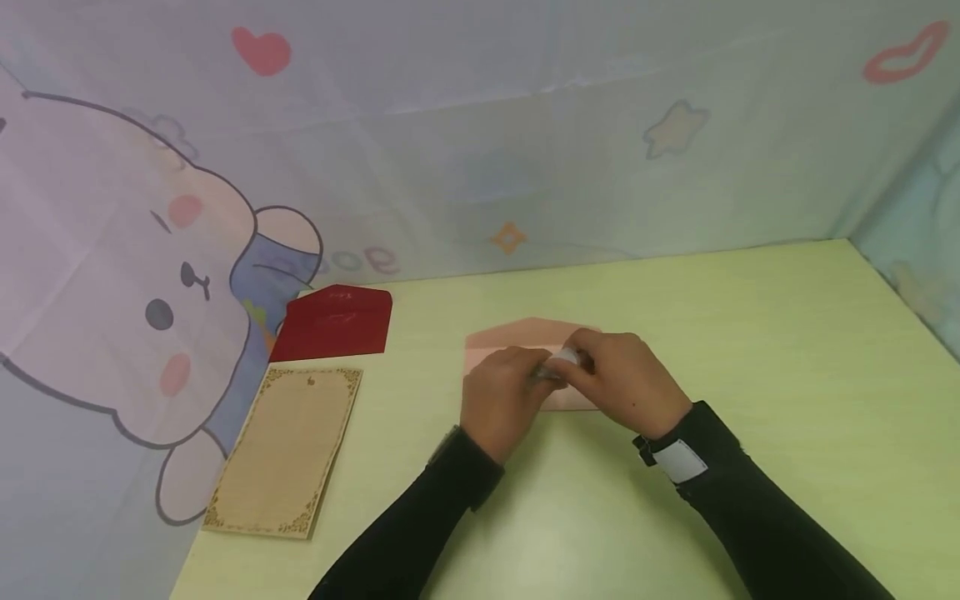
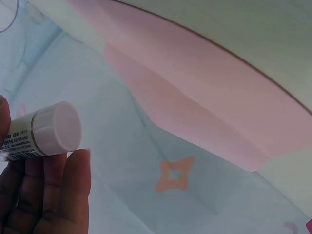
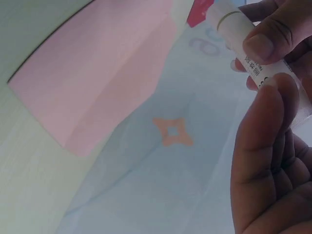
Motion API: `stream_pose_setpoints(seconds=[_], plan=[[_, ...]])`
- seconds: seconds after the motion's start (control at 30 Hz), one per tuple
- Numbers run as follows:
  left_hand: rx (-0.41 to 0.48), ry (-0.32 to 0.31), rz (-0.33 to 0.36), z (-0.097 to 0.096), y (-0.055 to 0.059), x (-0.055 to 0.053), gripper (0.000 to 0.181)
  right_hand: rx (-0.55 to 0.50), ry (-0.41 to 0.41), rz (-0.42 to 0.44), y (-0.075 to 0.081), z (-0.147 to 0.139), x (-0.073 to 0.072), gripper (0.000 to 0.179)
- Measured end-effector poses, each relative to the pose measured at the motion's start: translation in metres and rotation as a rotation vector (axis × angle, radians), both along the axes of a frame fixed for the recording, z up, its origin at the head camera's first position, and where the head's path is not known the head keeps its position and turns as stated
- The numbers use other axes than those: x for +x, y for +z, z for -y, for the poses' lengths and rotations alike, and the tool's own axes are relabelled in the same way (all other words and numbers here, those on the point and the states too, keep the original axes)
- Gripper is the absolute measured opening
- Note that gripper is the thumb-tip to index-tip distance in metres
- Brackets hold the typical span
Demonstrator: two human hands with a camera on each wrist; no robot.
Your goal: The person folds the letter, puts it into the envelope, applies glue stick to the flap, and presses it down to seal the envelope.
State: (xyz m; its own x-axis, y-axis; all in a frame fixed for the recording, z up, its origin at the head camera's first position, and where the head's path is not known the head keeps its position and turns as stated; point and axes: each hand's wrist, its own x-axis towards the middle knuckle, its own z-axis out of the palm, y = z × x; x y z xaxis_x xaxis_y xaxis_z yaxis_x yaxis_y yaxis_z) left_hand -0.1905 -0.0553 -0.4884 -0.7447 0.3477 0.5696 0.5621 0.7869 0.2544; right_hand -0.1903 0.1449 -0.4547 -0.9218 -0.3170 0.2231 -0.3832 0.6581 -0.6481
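Both hands meet over a pink envelope (image 1: 570,400) that lies on the table with its flap raised toward the back. Between them is a small white glue stick (image 2: 56,129) with a gold ring and printed label, its lid end pointing right in the left wrist view. My left hand (image 1: 498,400) grips the tube, thumb along its side in the right wrist view. My right hand (image 1: 630,379) pinches the other end of the tube between thumb and finger. The fingers partly hide the glue stick in the head view.
Left of the hands, a red envelope (image 1: 337,325) lies flat near the back of the table. In front of it is a tan sheet (image 1: 288,450) with an ornate border. A printed cloth backdrop (image 1: 450,150) rises behind the pale yellow table (image 1: 795,358).
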Motion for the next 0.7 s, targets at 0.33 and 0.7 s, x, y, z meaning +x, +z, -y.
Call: stream_pose_setpoints(seconds=[0.33, 0.7], plan=[[-0.024, -0.066, 0.102, 0.002, 0.009, -0.001, 0.021, 0.066, 0.094, -0.093, -0.002, -0.002, 0.000, 0.015], [0.037, -0.210, 0.482, 0.014, 0.019, -0.010, 0.025, 0.158, 0.257, -0.630, -0.017, -0.009, -0.004, 0.048]])
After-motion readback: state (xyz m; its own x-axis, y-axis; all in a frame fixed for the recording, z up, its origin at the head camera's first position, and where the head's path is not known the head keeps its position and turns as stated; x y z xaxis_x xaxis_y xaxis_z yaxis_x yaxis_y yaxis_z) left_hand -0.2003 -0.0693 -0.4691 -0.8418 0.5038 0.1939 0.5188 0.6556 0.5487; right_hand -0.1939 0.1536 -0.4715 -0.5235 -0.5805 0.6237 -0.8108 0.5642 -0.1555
